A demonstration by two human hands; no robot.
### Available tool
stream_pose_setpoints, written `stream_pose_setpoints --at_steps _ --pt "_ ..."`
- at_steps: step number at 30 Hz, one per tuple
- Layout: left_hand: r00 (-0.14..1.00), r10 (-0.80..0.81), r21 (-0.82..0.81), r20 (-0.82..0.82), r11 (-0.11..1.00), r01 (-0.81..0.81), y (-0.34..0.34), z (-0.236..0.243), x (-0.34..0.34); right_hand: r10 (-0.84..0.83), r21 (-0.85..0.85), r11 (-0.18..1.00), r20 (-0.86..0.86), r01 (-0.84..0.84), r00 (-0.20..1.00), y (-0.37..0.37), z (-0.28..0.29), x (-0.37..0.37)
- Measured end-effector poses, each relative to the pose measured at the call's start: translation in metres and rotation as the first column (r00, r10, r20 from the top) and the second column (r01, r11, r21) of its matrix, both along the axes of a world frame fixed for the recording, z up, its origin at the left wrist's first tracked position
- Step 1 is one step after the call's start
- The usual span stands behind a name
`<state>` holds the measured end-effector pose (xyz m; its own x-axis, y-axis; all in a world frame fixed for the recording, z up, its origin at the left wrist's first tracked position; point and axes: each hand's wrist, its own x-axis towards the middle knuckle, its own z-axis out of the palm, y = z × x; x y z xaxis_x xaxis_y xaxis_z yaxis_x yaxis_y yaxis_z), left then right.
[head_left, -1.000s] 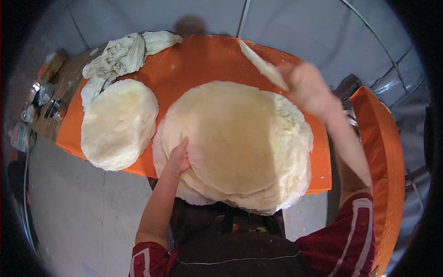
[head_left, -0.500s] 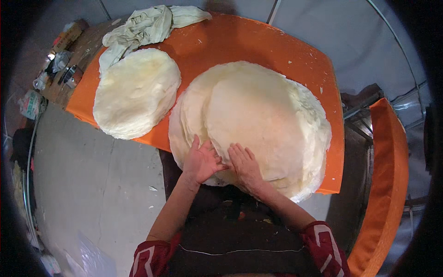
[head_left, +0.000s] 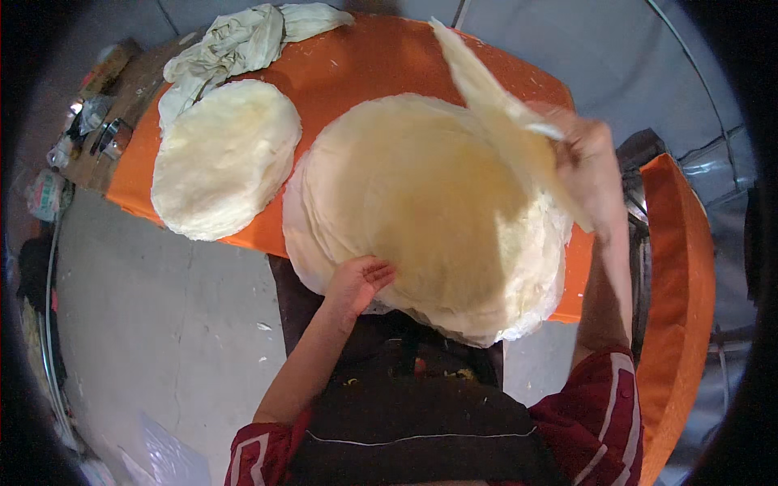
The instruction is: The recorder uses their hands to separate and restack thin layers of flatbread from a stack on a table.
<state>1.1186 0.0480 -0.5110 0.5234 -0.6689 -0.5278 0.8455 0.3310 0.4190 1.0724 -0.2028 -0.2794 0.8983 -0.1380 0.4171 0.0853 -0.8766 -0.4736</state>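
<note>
A large stack [head_left: 381,186] of thin, round, cream-coloured sheets, like flatbread, lies on the orange-covered table. At its near left edge my left hand [head_left: 355,285] rests, its fingers loosely extended on the top sheet and holding nothing. My right hand [head_left: 585,150], blurred by motion, is raised over the stack's right side. It grips a single thin sheet [head_left: 498,105], which hangs nearly edge-on and slants from the far edge down towards the right. The exact pinch of the fingers is smeared. A shadow falls across the stack below.
To the left lies a smaller stack [head_left: 227,158] of similar pale sheets. Behind it is a crumpled light cloth [head_left: 231,49]. An orange-covered bench or board [head_left: 677,324] stands at the right. Small items, among them a metal pot [head_left: 115,138], sit at the far left.
My right hand has left the near edge of the stack and swung up to the right, lifting a sheet. My left hand stays near the edge, its fingers now closer together.
</note>
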Motion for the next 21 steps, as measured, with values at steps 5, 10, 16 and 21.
stream_pose_setpoints --at_steps 5,10,16,21 --pt "0.995 -0.090 0.081 -0.052 0.992 0.094 0.012 -0.008 -0.015 0.105 -0.377 0.917 -0.094 -0.133 0.990 0.026 -0.121 -0.028" --pt "0.981 -0.194 -0.027 -0.007 0.981 0.193 -0.006 0.000 -0.030 0.177 -0.035 0.982 -0.155 -0.185 0.972 0.037 -0.191 -0.050" --pt "0.953 -0.214 -0.204 0.216 0.944 0.259 -0.020 0.024 -0.037 0.210 0.020 0.978 -0.136 -0.209 0.968 0.070 -0.218 -0.094" --pt "0.937 -0.179 -0.340 0.298 0.898 0.280 -0.031 0.032 -0.030 -0.030 -0.032 0.999 -0.145 0.025 0.989 0.075 -0.211 -0.084"
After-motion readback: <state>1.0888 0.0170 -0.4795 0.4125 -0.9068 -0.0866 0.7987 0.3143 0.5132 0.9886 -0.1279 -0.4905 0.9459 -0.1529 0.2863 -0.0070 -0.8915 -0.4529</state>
